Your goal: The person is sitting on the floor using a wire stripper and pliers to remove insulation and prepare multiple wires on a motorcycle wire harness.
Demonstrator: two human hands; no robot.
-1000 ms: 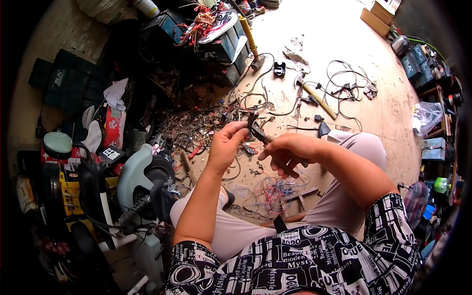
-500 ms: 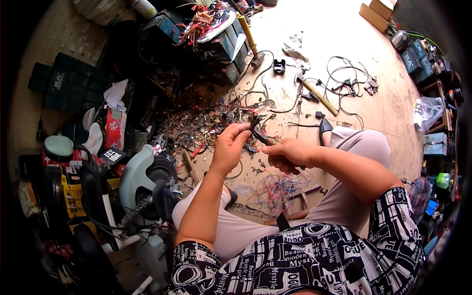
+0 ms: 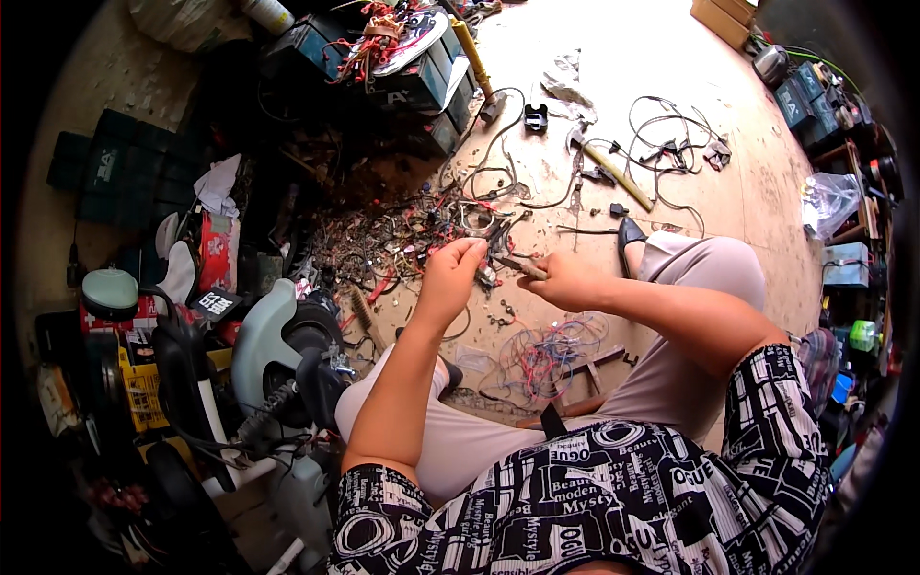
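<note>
Right fingers (image 3: 556, 279) grip likely pliers (image 3: 526, 269); clutter (image 3: 393, 235) leftward.

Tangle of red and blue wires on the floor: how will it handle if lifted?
The tangle will probably hang floppy, since its thin strands curl loosely. It looks light for its spread, with floor showing between the loops. Pulling one strand may drag others along, as they cross repeatedly.

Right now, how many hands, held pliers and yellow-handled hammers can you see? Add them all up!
Hands: 2 (left hand, right hand)
Held pliers: 1
Yellow-handled hammers: 2 (near hammer, far hammer)
Total: 5
</note>
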